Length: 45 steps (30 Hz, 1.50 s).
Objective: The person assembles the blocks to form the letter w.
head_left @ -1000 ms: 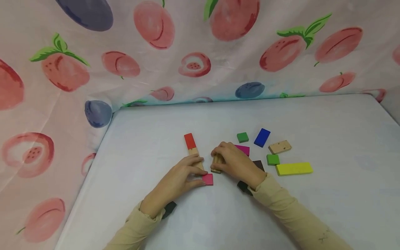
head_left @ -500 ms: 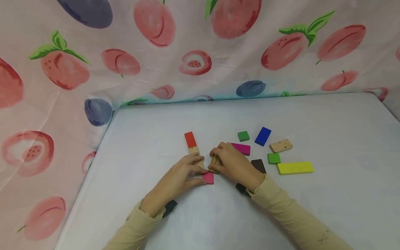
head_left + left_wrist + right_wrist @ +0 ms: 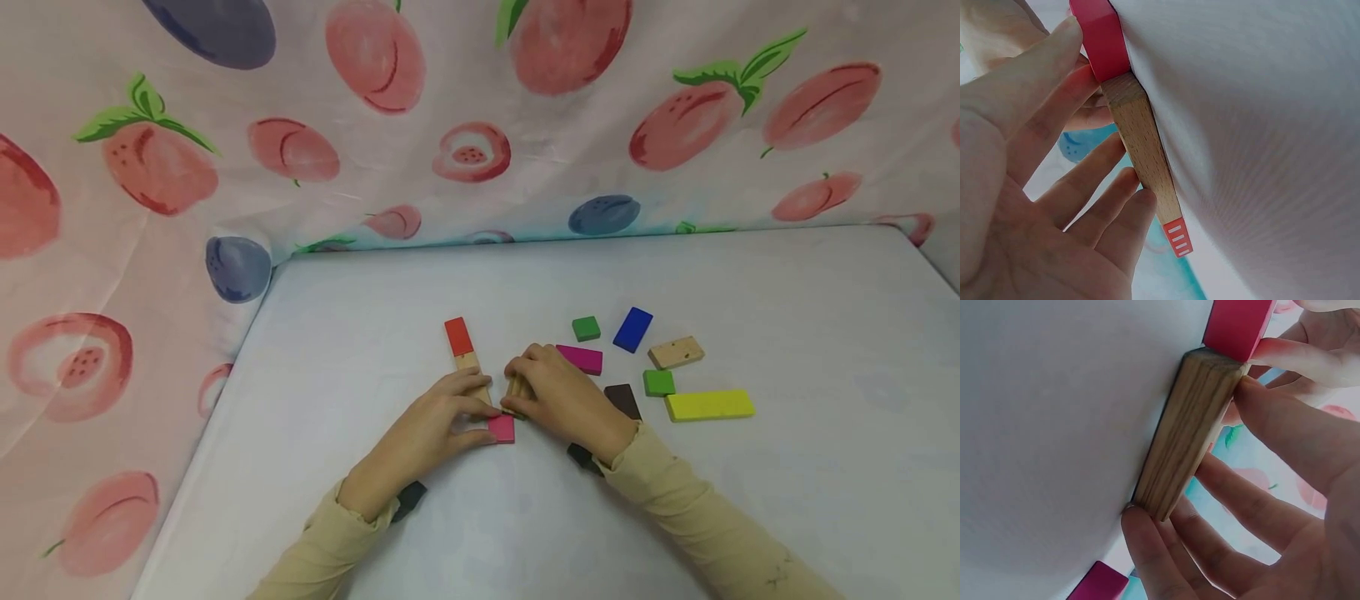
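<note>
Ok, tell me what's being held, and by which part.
The right grip holds the striped wooden block near its two ends. The left grip seems only to touch the pink block and plain wooden block.

Fruit-printed fabric [image 3: 525, 179] hung behind a white table [image 3: 825, 333] makes a screened-off nook (room type unclear).

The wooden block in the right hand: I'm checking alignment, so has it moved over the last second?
Yes, slightly: the wooden block shifted left in the head view, toward the pink block, judged against the unmoved red block.
</note>
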Each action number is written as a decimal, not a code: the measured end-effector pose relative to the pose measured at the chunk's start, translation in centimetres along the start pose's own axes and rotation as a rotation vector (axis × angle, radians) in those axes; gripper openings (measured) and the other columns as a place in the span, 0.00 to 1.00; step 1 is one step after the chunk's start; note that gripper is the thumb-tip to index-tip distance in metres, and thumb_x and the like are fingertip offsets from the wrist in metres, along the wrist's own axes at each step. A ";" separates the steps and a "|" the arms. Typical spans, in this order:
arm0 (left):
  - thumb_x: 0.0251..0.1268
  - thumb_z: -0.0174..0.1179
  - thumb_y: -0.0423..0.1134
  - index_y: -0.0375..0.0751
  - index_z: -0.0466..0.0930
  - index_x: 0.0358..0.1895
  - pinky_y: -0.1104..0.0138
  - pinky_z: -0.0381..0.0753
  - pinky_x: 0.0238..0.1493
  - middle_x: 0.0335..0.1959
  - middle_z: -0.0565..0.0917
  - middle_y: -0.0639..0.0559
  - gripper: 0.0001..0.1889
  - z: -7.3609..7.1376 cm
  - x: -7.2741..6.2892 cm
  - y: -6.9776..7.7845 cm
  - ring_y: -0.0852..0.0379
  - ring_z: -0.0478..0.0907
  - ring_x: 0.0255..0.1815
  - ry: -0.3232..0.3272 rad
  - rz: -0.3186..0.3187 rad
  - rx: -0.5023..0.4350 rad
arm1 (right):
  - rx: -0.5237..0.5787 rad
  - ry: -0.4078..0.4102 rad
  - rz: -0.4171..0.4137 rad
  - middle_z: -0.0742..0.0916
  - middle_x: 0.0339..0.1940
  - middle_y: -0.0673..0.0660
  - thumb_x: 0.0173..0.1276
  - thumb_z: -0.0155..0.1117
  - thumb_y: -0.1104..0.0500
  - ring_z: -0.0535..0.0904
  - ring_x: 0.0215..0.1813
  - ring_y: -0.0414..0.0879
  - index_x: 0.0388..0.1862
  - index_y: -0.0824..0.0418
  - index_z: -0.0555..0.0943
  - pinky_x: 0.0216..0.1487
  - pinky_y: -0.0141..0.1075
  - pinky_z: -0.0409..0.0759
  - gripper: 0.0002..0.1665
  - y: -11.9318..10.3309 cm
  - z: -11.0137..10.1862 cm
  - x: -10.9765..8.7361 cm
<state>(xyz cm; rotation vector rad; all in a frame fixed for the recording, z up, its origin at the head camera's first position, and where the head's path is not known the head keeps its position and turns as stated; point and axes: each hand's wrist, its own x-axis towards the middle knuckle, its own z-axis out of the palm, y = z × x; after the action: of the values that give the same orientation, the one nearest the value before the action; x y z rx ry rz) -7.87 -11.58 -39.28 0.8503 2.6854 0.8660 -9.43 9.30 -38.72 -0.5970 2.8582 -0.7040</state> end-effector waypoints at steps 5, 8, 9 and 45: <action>0.55 0.74 0.44 0.49 0.90 0.47 0.54 0.69 0.70 0.67 0.75 0.50 0.15 0.0 0.0 0.0 0.51 0.63 0.75 0.002 0.008 0.004 | -0.025 0.009 -0.009 0.83 0.48 0.57 0.64 0.72 0.51 0.75 0.49 0.48 0.51 0.62 0.84 0.46 0.37 0.81 0.21 0.0 0.1 -0.1; 0.55 0.74 0.45 0.49 0.89 0.47 0.54 0.69 0.70 0.67 0.76 0.49 0.15 0.0 0.0 0.0 0.51 0.63 0.75 0.002 0.013 0.013 | -0.026 0.017 -0.016 0.82 0.49 0.57 0.64 0.72 0.50 0.74 0.50 0.48 0.51 0.62 0.84 0.45 0.36 0.80 0.21 0.0 0.1 -0.1; 0.55 0.74 0.45 0.49 0.89 0.47 0.54 0.69 0.70 0.67 0.76 0.49 0.15 0.0 0.0 0.0 0.51 0.63 0.75 0.002 0.016 0.016 | -0.025 0.018 -0.017 0.82 0.50 0.56 0.64 0.72 0.50 0.73 0.50 0.48 0.51 0.62 0.84 0.45 0.36 0.80 0.21 0.0 0.1 -0.1; 0.62 0.69 0.45 0.48 0.82 0.59 0.59 0.78 0.62 0.64 0.78 0.51 0.21 -0.2 1.1 1.5 0.54 0.75 0.65 0.066 0.086 0.116 | 0.017 0.107 -0.067 0.82 0.53 0.60 0.65 0.71 0.58 0.76 0.58 0.56 0.52 0.65 0.82 0.58 0.50 0.78 0.19 3.8 -5.1 0.1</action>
<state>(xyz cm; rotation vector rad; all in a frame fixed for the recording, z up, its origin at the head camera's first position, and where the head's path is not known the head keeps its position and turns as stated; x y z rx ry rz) -8.16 -10.03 -38.23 0.9857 2.7974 0.7757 -11.95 14.50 -36.01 -0.6754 2.9382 -0.7929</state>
